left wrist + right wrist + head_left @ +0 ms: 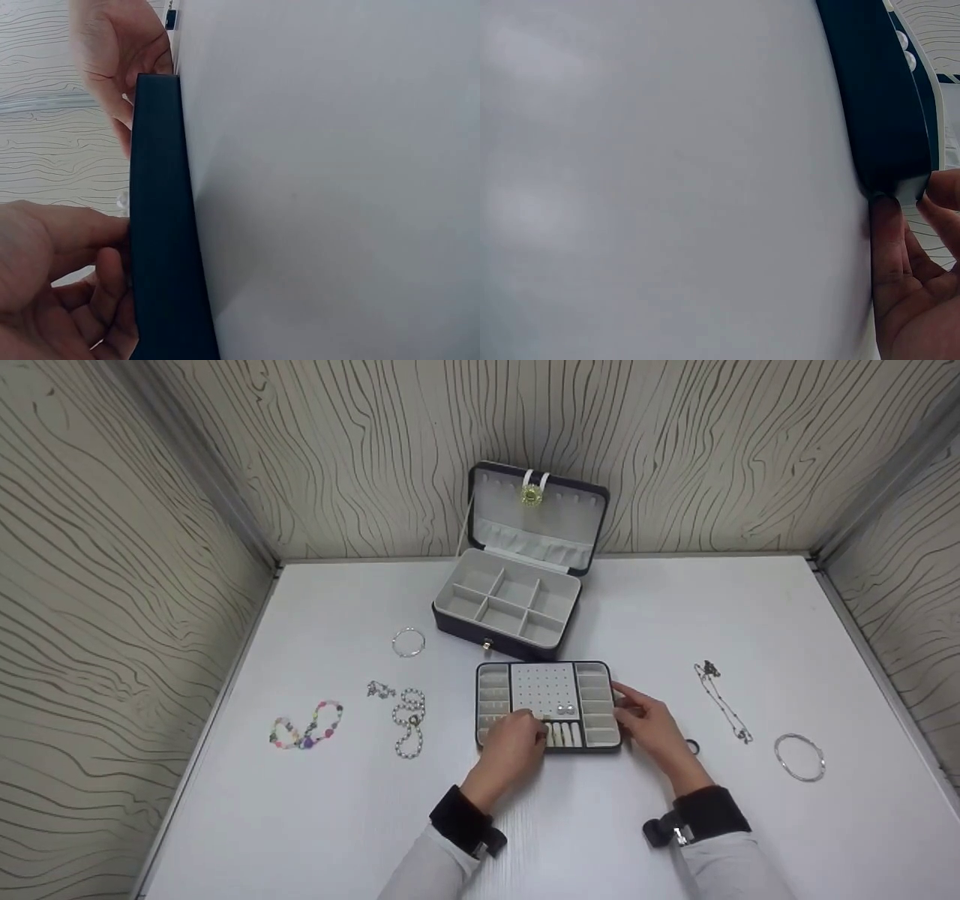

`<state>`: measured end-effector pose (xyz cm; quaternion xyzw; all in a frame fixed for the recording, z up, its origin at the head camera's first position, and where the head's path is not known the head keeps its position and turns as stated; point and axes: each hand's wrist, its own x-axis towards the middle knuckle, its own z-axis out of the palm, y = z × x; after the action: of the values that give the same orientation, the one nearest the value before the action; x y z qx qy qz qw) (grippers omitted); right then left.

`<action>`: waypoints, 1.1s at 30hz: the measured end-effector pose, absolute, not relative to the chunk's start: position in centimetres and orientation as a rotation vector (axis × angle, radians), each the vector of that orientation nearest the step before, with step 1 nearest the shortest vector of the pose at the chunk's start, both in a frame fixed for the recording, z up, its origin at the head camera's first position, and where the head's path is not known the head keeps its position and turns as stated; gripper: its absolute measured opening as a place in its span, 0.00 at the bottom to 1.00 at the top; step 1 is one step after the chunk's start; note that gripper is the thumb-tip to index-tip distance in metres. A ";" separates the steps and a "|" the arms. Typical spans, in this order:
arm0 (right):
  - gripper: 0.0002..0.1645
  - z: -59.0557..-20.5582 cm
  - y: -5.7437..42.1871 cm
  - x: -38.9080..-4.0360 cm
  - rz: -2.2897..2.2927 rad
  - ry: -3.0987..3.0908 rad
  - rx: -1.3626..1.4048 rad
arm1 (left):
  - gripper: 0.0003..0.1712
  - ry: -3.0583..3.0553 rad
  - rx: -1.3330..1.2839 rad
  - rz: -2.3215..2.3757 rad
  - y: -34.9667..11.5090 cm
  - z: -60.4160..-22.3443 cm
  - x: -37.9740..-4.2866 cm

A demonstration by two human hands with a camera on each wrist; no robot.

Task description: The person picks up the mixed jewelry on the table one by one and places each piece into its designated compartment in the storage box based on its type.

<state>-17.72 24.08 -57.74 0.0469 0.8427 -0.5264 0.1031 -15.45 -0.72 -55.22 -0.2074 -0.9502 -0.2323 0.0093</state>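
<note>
A shallow dark-edged jewelry tray (543,679) lies flat on the table, with small side compartments, a perforated earring panel and padded ring slots. Two pearl stud earrings (565,709) sit on the panel. Over the front of the tray, my left hand (514,744) has its fingers bent down at the ring slots. The tray's dark wall (161,202) hides those fingertips in the left wrist view, so whether they pinch anything is unclear. My right hand (654,729) grips the tray's right end, fingers and thumb at its corner in the right wrist view.
Behind the tray stands an open jewelry box (495,634) with divided compartments. To the left lie a bracelet (409,643), a silver chain (381,689), a pearl necklace (409,742) and colourful beads (307,741). On the right are a necklace (721,703), a bangle (799,757) and a dark ring (693,746).
</note>
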 end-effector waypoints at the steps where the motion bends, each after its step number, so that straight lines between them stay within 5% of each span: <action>1: 0.30 -57.8 24.1 -17.7 -1.551 2.491 0.139 | 0.14 -2.968 -0.660 -0.723 -0.7 -55.2 -15.4; 33: 0.31 -58.0 24.1 -17.7 -1.529 2.517 0.125 | 0.10 -2.992 -0.683 -0.998 -1.4 -54.7 -15.6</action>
<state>-17.71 24.10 -58.02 0.0421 0.8499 -0.5163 0.0969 -15.65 -1.43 -54.74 -0.2115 -0.9263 -0.3089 -0.0429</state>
